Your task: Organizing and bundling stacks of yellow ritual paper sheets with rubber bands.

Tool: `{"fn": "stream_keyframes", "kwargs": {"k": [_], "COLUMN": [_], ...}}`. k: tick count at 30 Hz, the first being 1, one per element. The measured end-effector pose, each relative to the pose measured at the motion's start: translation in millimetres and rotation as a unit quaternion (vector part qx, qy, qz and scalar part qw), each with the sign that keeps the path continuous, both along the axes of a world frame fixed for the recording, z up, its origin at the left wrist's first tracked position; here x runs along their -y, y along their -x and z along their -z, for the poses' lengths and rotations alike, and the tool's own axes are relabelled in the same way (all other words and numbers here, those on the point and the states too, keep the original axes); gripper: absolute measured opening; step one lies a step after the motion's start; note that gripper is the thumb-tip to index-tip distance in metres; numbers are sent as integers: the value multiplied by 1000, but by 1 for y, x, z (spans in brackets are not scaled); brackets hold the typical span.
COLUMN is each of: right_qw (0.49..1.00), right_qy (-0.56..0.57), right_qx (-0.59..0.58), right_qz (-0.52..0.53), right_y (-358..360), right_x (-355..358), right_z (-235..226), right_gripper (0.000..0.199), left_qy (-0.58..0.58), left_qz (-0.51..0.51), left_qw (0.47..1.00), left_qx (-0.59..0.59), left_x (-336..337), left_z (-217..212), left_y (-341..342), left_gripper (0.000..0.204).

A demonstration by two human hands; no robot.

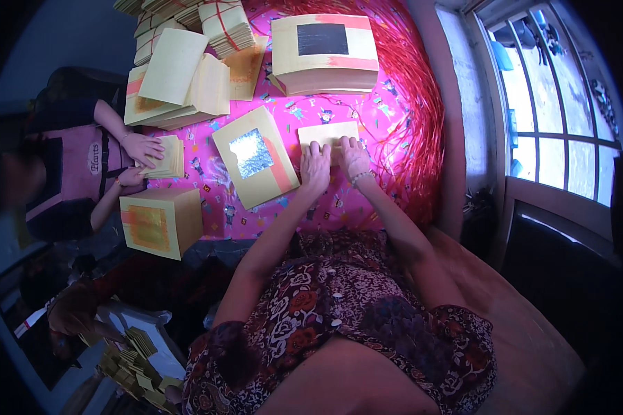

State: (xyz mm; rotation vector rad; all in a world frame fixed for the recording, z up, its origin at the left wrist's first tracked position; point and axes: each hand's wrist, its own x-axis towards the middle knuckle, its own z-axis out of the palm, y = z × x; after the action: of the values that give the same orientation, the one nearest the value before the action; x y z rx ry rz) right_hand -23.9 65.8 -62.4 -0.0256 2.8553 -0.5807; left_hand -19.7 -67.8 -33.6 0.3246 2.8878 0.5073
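A pale yellow sheet of paper (329, 131), which looks folded, lies on the pink patterned table cover in front of me. My left hand (315, 168) is on its left near part, fingers bent and pressed to it. Beside it, my right hand (354, 160) has its fingers curled over the right part of the sheet, with a bracelet at the wrist. What is under my fingertips is hidden. Just left of my hands lies a yellow paper stack (279, 153) with a shiny silver square and a red-orange patch on top.
Red plastic strands (412, 104) heap along the table's right side. At the back stands a thick paper stack (298, 81) with a dark square. Tied paper bundles (225, 28) sit back left. A co-worker's hands (143, 149) rest on a small folded stack; a gold-patched stack (183, 214) stands nearer.
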Motion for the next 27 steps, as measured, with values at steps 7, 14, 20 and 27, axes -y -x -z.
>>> {"fn": "stream_keyframes", "kwargs": {"k": [7, 14, 20, 27], "right_qw": [999, 997, 959, 913], "right_qy": [13, 65, 206, 72], "right_qx": [37, -33, -75, -55], "right_qz": [-9, -35, -178, -397], "right_y": [6, 9, 6, -8], "right_x": [6, -8, 28, 71], "right_z": [-13, -23, -75, -61], "right_gripper": [35, 25, 27, 38], "left_qy": [-112, -228, -155, -104], "left_qz": [-46, -36, -39, -1], "left_qw": [987, 971, 987, 994], "left_qx": [109, 59, -30, -28], "left_x": [12, 47, 131, 146], "left_z": [19, -41, -60, -47], "left_y": [-4, -7, -41, -53], "left_gripper": [32, 30, 44, 54]}}
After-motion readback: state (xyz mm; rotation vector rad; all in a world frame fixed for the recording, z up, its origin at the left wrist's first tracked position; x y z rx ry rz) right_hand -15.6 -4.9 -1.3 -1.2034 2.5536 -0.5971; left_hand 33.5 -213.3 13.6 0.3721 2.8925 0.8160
